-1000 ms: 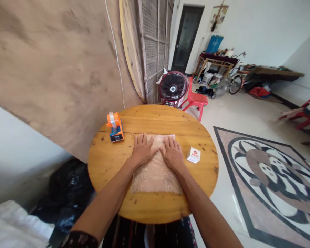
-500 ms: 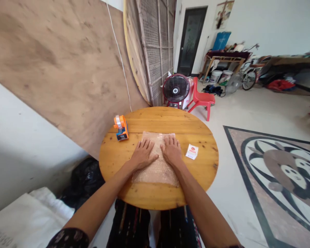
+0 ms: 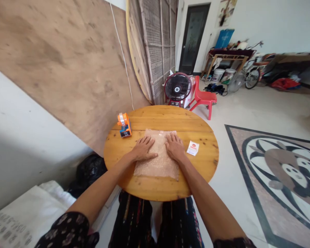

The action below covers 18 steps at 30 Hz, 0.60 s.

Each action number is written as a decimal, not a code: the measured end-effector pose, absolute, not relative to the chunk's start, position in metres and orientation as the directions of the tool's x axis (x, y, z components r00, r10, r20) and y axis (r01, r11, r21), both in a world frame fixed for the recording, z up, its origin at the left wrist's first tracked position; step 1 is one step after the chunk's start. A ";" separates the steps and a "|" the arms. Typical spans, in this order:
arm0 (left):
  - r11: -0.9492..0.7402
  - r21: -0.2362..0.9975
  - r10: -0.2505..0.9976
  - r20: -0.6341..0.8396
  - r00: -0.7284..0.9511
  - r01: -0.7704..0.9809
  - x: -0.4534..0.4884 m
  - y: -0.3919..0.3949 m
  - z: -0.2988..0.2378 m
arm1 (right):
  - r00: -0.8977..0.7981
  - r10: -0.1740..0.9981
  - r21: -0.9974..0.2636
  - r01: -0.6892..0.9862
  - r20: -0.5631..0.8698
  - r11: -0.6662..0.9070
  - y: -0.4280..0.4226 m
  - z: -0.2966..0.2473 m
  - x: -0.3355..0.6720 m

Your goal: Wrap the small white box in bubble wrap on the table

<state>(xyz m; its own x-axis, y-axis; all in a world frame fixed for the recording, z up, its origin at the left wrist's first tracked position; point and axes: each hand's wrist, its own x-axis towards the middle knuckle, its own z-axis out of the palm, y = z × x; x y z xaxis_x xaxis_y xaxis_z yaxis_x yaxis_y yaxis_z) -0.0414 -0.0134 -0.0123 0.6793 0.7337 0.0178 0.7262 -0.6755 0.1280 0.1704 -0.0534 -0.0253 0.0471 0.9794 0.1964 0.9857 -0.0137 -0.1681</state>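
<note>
A sheet of bubble wrap (image 3: 158, 162) lies flat in the middle of a round wooden table (image 3: 155, 119). My left hand (image 3: 143, 148) rests palm down on the sheet's left part, fingers stretched out. My right hand (image 3: 174, 147) lies flat on its right part, fingers spread too. An orange and blue tape dispenser (image 3: 124, 124) stands to the left of the sheet. A small white packet with a red mark (image 3: 193, 147) lies just right of my right hand.
A large plywood board (image 3: 54, 62) and a woven panel (image 3: 157, 44) lean behind the table. A red fan (image 3: 178, 88) and a red plastic chair (image 3: 203, 98) stand beyond it. A black bag (image 3: 89, 170) sits on the floor at the left.
Both hands stay flat on the bubble wrap, slightly further apart than before. The view has pulled back and shifted, so the table looks smaller and sits further right.
</note>
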 end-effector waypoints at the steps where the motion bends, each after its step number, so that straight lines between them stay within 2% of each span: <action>1: -0.677 0.128 0.733 0.031 0.680 0.724 -0.040 -0.016 -0.011 | 0.045 0.975 -0.160 0.987 0.216 -0.010 -0.054 -0.026 0.169; 5: -0.709 0.124 0.705 0.098 0.702 0.695 -0.023 -0.029 -0.006 | 0.030 0.967 -0.144 0.990 0.253 0.006 -0.055 -0.027 0.169; 8: -0.732 0.131 0.680 0.092 0.727 0.668 -0.012 -0.032 -0.009 | 0.027 0.963 -0.140 0.990 0.268 0.011 -0.055 -0.027 0.169; 18: -0.637 0.140 0.771 0.094 0.630 0.758 -0.009 -0.026 -0.021 | -0.007 0.967 -0.093 0.995 0.253 0.032 -0.054 -0.021 0.173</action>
